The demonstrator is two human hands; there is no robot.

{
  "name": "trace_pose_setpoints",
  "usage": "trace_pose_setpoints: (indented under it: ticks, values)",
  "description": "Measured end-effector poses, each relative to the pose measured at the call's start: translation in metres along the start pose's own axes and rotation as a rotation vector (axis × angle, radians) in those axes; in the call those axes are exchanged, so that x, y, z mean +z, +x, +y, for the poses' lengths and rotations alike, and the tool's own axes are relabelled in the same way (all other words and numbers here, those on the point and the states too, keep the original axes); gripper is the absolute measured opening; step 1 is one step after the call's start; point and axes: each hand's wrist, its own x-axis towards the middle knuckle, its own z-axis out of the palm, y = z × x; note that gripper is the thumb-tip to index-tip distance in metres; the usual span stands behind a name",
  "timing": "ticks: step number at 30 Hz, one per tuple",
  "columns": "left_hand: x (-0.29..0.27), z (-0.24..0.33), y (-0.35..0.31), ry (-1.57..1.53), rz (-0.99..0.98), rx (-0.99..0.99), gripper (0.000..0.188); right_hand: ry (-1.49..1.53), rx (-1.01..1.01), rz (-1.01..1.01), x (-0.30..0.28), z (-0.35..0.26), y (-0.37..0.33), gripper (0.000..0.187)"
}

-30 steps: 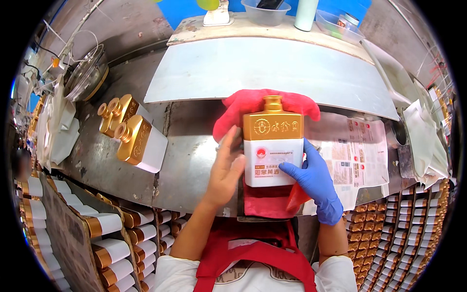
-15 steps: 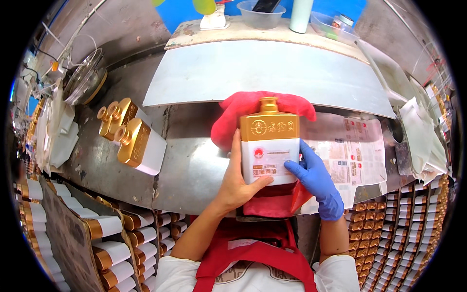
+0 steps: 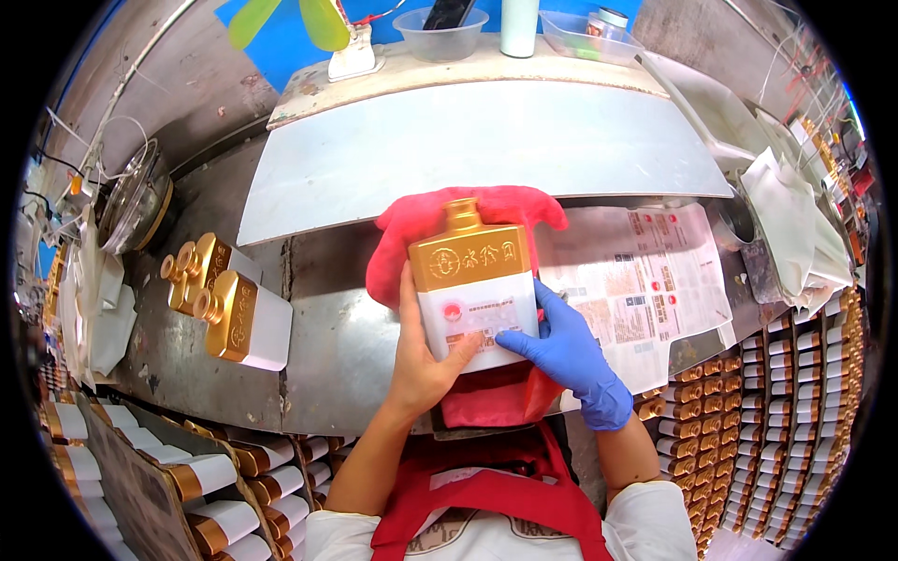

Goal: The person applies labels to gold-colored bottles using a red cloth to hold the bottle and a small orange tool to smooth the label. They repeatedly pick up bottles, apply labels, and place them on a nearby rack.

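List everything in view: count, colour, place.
Held bottle: 1, gold and white, between both hands
Standing bottles: 3, gold and white, table left
Racked bottles: many, gold and white, lower left and right
Red cloth: count unclear, red, behind held bottle
Printed sheets: count unclear, white, table right
Board: 1, pale blue-grey, far side
Fan: 1, green and white, far left
Tubs: 2, clear, far side
Tumbler: 1, pale green, between tubs
Table: 1, grey, centre
Apron: 1, red, lower centre
Left hand: 1, bare, bottle's left
Right hand: 1, blue-gloved, bottle's right
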Motion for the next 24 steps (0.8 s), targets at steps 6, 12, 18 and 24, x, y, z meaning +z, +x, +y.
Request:
trace_pose_setpoints:
  ticks: [6,12,18,24]
  values:
    - [0.004,0.004,0.000,-0.010,-0.020,-0.010,0.099,-0.113,0.003,-0.035,-0.010,-0.004,-0.003,0.071]
    - [-0.004,0.002,-0.001,-0.046,-0.040,-0.023,0.095,0.040,0.068,-0.044,-0.018,-0.015,0.012,0.060]
    - [-0.014,-0.003,-0.004,0.187,-0.099,-0.005,0.085,0.006,0.068,0.027,-0.021,-0.017,0.015,0.057]
    - [-0.012,-0.005,-0.006,0.303,0.000,0.061,0.087,-0.152,-0.022,0.028,-0.012,-0.020,0.012,0.074]
